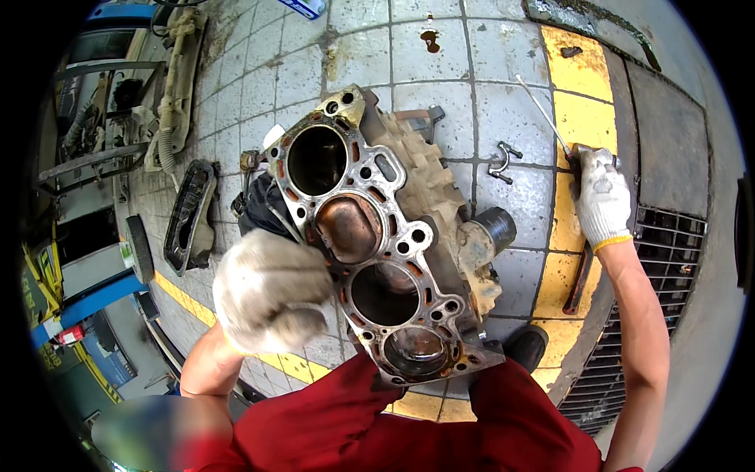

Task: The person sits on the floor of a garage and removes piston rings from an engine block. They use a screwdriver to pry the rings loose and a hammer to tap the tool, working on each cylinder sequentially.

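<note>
A grey metal engine block stands between my knees, its row of round cylinder bores facing up. Copper-brown piston crowns show in some of the bores. Beside the block's left edge is my left hand in a soiled white glove, its fingers curled closed; what they hold, if anything, is hidden. My right hand, also gloved, is closed over tools on the yellow floor stripe. From there stick out a thin-shafted screwdriver and a brown handle. The glove hides which one it grips.
A Y-shaped metal part lies on the tiles right of the block. To the left is a dark oil pan. A black oil filter juts from the block. A floor grate runs along the right, car parts far left.
</note>
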Tool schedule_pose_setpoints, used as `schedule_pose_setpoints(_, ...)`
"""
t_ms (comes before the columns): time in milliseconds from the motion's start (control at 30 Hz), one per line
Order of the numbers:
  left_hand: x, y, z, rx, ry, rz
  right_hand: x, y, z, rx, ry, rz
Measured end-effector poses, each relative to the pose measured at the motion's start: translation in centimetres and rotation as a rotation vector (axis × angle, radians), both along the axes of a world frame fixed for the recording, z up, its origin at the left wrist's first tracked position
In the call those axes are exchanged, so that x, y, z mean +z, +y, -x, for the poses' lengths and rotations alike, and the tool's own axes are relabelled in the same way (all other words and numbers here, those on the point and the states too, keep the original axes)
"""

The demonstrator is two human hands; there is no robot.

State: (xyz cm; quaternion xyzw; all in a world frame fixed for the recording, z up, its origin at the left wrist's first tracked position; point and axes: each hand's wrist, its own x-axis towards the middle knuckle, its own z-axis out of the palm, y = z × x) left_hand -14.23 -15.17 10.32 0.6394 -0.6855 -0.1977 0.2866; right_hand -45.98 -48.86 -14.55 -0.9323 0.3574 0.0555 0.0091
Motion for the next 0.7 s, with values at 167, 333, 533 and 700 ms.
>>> schedule_pose_setpoints(167, -1.3, 1.5, 0.3, 0.374, -0.037, 0.002, 5.6, 1.5, 0.9, -0.071, -0.184, -0.338)
schedule_pose_setpoints(333, -0.1, 2.6, 0.4, 0.434, -0.225, -0.234, 14.5, 5.7, 2.5, -0.301, -0.701, -0.905)
schedule_pose_setpoints(533, 0.0, 1.9, -0.6, 0.617, -0.011, -0.345, 21.2, 11.2, 5.0, 0.019, -0.569, -1.055)
schedule_pose_setpoints(700, 0.9, 2.5, -0.3, 0.591, 0.042, -0.545, 23.2, 12.7, 5.5, 0.218, -0.375, -1.015)
